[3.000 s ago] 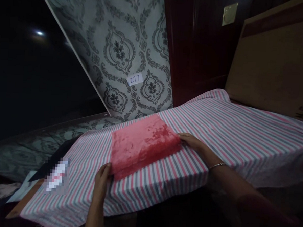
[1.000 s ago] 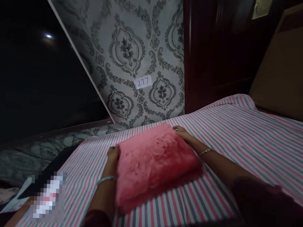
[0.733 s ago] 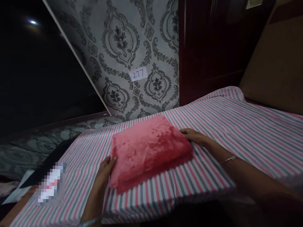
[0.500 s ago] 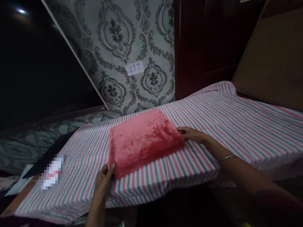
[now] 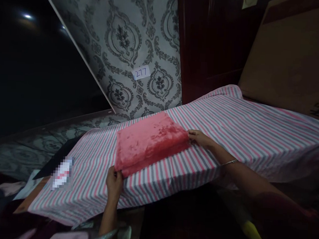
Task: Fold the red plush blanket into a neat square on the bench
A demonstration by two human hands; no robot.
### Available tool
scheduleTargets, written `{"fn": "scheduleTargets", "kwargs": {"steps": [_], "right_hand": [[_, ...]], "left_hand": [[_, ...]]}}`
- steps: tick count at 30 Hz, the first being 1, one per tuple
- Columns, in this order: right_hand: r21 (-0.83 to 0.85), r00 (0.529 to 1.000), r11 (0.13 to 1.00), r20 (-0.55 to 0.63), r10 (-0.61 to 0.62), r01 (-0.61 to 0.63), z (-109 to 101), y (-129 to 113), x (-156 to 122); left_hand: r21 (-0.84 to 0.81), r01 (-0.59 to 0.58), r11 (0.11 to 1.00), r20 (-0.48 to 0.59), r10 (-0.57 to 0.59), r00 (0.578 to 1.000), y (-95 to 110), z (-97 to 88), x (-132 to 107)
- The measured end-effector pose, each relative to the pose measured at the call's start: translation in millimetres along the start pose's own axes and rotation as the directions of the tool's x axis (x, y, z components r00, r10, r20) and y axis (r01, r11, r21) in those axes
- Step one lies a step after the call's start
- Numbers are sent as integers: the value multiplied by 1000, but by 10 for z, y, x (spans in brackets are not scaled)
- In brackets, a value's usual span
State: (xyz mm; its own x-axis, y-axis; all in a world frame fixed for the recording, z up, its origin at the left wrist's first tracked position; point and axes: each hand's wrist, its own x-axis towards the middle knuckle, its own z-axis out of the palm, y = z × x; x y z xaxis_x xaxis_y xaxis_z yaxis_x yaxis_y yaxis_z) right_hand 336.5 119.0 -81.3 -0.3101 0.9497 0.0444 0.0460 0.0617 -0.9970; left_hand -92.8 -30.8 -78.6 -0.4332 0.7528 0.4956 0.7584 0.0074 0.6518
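A square piece of pinkish-red plush cloth (image 5: 150, 142), flat like a cushion cover, lies on a striped sheet (image 5: 223, 119). Its near edge is raised in a soft ridge, with a darker band along the front. My left hand (image 5: 114, 181) pinches its near left corner, fingers closed. At the right corner, my right hand (image 5: 200, 138) grips the edge between thumb and fingers. The fingertips of both hands are partly hidden by the cloth.
Behind the sheet-covered table stands a patterned wall with a "277" paper label (image 5: 141, 72). A large dark screen (image 5: 44, 67) leans at left, and a cardboard box (image 5: 293, 58) stands at right. A blurred patch (image 5: 63, 174) covers something on the left.
Both hands have drawn the cloth's near edge upward and slightly away from me, so a ridge now shows along the front. The view has shifted a little.
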Motion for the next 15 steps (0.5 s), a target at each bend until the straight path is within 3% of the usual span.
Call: {"fn": "scheduleTargets", "kwargs": {"steps": [4,7,11,15], "right_hand": [[-18,1000,1000,4,1,-1,-9,74,-95],[-162,998,985,-16,55,-56,-26,109,-156],[-277,997,958,-4,73,-71,-23,126,-188],[-305,996,948,-10,92,-91,8,129,-155]], "left_hand": [[-48,96,994,59,-93,994,-108,12,-61],[-7,168,986,33,-168,985,-117,-8,-122],[131,112,985,56,-120,991,-24,-23,-167],[152,47,987,38,-53,998,10,13,-177]]}}
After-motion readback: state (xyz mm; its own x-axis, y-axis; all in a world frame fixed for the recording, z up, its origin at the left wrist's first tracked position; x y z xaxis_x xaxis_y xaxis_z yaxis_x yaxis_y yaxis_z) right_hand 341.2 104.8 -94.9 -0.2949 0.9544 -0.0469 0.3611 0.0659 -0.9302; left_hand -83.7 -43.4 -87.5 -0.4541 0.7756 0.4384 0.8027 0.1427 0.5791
